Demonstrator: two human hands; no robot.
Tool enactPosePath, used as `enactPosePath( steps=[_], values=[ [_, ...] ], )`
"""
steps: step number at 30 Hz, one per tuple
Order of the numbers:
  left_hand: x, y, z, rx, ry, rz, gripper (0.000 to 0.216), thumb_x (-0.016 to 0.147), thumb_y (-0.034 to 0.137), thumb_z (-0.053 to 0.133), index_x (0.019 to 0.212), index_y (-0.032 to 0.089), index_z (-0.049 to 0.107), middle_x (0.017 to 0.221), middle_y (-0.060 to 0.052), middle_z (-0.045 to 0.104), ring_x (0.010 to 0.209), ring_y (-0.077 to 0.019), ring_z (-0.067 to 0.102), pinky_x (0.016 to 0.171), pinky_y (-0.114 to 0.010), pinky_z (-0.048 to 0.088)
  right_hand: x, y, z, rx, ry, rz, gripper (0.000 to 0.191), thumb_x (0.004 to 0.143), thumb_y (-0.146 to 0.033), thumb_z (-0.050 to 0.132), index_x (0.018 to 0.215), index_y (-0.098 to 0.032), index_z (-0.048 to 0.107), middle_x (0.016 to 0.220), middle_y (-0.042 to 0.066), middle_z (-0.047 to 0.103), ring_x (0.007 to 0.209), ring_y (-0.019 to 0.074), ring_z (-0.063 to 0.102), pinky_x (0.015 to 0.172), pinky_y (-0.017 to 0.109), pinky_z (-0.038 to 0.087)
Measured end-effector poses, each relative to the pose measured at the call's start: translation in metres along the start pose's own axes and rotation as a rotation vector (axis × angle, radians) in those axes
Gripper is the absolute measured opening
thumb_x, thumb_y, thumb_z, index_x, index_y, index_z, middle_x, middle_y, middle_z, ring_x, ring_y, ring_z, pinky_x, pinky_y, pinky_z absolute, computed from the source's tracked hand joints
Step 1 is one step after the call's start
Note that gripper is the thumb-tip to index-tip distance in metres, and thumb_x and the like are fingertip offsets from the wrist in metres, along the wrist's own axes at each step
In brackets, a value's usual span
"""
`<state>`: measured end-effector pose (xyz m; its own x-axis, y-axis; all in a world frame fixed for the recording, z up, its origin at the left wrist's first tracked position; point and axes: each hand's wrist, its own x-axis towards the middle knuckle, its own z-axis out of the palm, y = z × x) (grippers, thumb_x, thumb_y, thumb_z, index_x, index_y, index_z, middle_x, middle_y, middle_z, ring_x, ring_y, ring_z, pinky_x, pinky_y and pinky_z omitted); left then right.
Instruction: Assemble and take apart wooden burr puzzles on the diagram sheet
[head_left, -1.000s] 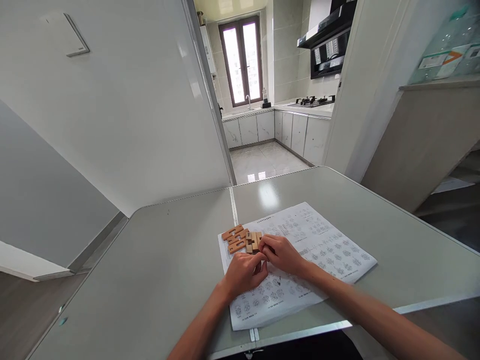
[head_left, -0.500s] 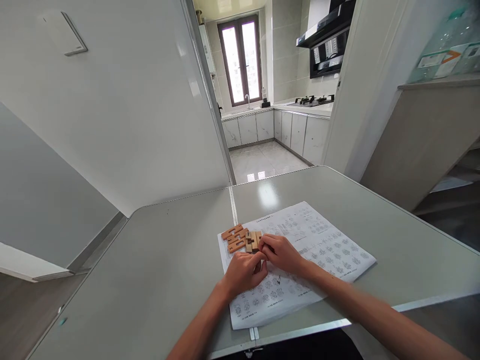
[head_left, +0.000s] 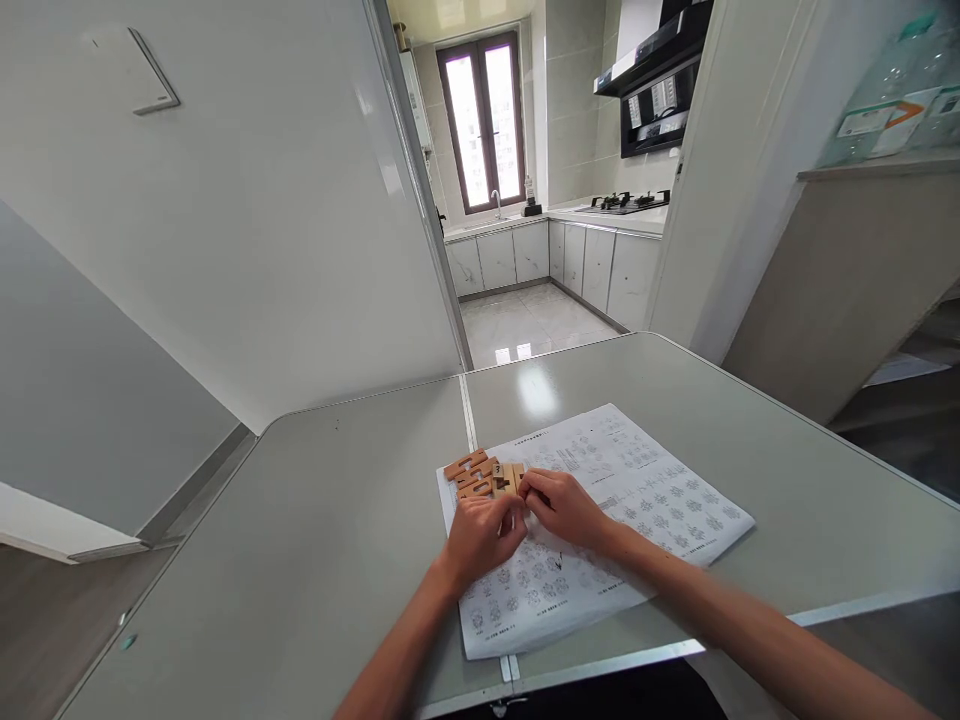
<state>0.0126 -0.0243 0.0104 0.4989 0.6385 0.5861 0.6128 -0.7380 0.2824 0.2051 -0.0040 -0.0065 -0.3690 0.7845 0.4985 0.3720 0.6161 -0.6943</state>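
Observation:
Light wooden puzzle blocks (head_left: pixel 505 478) stand together on a printed sheet (head_left: pixel 600 585), one marked with a dark figure. My right hand (head_left: pixel 561 507) is closed, its thumb and fingertips pinching at the right end of these blocks. From the near side, my left hand (head_left: pixel 484 537) is closed too, with curled fingers against the front of the same blocks. The two hands' fingertips almost meet, and they hide the lower and right parts of the blocks. Left of them lie several reddish-brown slotted wooden pieces (head_left: pixel 466 464), partly covered by my left hand.
The sheet, printed with small diagrams, lies on a grey-green table (head_left: pixel 337 520) with a metal seam (head_left: pixel 468 412) across it. A white wall (head_left: pixel 300 250) borders its far left side. Large bottles (head_left: pixel 892 100) stand on a ledge at right; a kitchen lies beyond.
My left hand has moved slightly up and left, closer over the front of the light blocks and the brown pieces. My right hand has stayed nearly in place.

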Motion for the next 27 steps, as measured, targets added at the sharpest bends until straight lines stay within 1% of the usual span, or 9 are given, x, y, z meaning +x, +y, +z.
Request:
enactPosePath(
  steps=[4, 6, 9, 12, 14, 16, 20, 24, 27],
  values=[
    [0.004, -0.011, -0.004, 0.053, 0.127, -0.163, 0.008, 0.092, 0.016, 0.056, 0.094, 0.022, 0.062, 0.058, 0.006, 0.058, 0.051, -0.0127, 0.056, 0.058, -0.026, 0.045, -0.001, -0.001, 0.002, -0.024, -0.032, -0.035, 0.023, 0.090, -0.005, 0.048, 0.078, -0.022, 0.057, 0.075, -0.001, 0.062, 0.063, 0.0140, 0.053, 0.062, 0.025, 0.040],
    [0.006, -0.017, -0.006, 0.078, 0.184, -0.242, 0.009, 0.096, 0.018, 0.053, 0.099, 0.021, 0.060, 0.066, 0.003, 0.062, 0.057, -0.0152, 0.059, 0.062, -0.028, 0.048, -0.001, -0.002, 0.002, -0.031, -0.047, -0.057, 0.023, 0.091, -0.006, 0.048, 0.077, -0.022, 0.057, 0.075, -0.001, 0.062, 0.062, 0.0137, 0.052, 0.062, 0.025, 0.040],
    [0.008, -0.025, -0.007, 0.139, 0.219, -0.367, 0.015, 0.096, 0.021, 0.053, 0.110, 0.021, 0.058, 0.093, -0.006, 0.069, 0.086, -0.0231, 0.066, 0.080, -0.038, 0.053, -0.001, -0.003, 0.002, -0.038, -0.055, -0.072, 0.023, 0.091, -0.006, 0.047, 0.077, -0.022, 0.056, 0.075, -0.001, 0.061, 0.061, 0.0135, 0.051, 0.061, 0.025, 0.039],
    [0.005, -0.033, -0.004, 0.204, 0.172, -0.446, 0.026, 0.097, 0.022, 0.053, 0.123, 0.021, 0.054, 0.117, -0.011, 0.066, 0.113, -0.0296, 0.061, 0.099, -0.048, 0.050, -0.001, -0.004, 0.001, -0.041, -0.057, -0.076, 0.022, 0.091, -0.006, 0.046, 0.078, -0.022, 0.055, 0.075, -0.001, 0.062, 0.060, 0.0133, 0.051, 0.059, 0.024, 0.037],
    [0.001, -0.039, 0.000, 0.235, 0.133, -0.454, 0.034, 0.098, 0.023, 0.052, 0.132, 0.021, 0.050, 0.128, -0.013, 0.063, 0.124, -0.0312, 0.055, 0.106, -0.051, 0.046, -0.001, -0.004, 0.000, -0.044, -0.057, -0.082, 0.022, 0.091, -0.006, 0.046, 0.078, -0.022, 0.055, 0.075, -0.001, 0.062, 0.060, 0.0132, 0.050, 0.058, 0.024, 0.037],
    [-0.003, -0.045, 0.006, 0.265, 0.086, -0.463, 0.038, 0.099, 0.026, 0.051, 0.136, 0.019, 0.048, 0.136, -0.014, 0.060, 0.132, -0.0323, 0.050, 0.110, -0.052, 0.043, -0.001, -0.004, 0.001, -0.049, -0.055, -0.093, 0.022, 0.091, -0.006, 0.046, 0.078, -0.022, 0.055, 0.075, 0.000, 0.062, 0.060, 0.0134, 0.051, 0.059, 0.024, 0.037],
    [-0.009, -0.051, 0.014, 0.306, 0.022, -0.494, 0.040, 0.103, 0.032, 0.047, 0.140, 0.019, 0.046, 0.143, -0.015, 0.058, 0.138, -0.0328, 0.047, 0.112, -0.054, 0.040, -0.001, -0.003, 0.001, -0.065, -0.057, -0.102, 0.022, 0.091, -0.007, 0.046, 0.078, -0.022, 0.055, 0.075, 0.000, 0.062, 0.060, 0.0135, 0.050, 0.059, 0.025, 0.037],
    [-0.009, -0.051, 0.015, 0.325, 0.004, -0.486, 0.044, 0.104, 0.044, 0.046, 0.141, 0.020, 0.047, 0.142, -0.015, 0.059, 0.136, -0.0332, 0.050, 0.112, -0.054, 0.040, -0.001, -0.003, 0.001, -0.070, -0.055, -0.113, 0.022, 0.092, -0.007, 0.046, 0.079, -0.021, 0.057, 0.075, 0.000, 0.062, 0.060, 0.0133, 0.050, 0.059, 0.024, 0.037],
    [-0.009, -0.050, 0.014, 0.330, 0.002, -0.467, 0.046, 0.104, 0.046, 0.046, 0.141, 0.019, 0.047, 0.143, -0.015, 0.058, 0.136, -0.0330, 0.051, 0.113, -0.054, 0.040, -0.001, -0.003, 0.000, -0.071, -0.053, -0.121, 0.022, 0.092, -0.006, 0.047, 0.080, -0.021, 0.058, 0.076, 0.000, 0.063, 0.061, 0.0131, 0.051, 0.060, 0.024, 0.038]
  ],
)
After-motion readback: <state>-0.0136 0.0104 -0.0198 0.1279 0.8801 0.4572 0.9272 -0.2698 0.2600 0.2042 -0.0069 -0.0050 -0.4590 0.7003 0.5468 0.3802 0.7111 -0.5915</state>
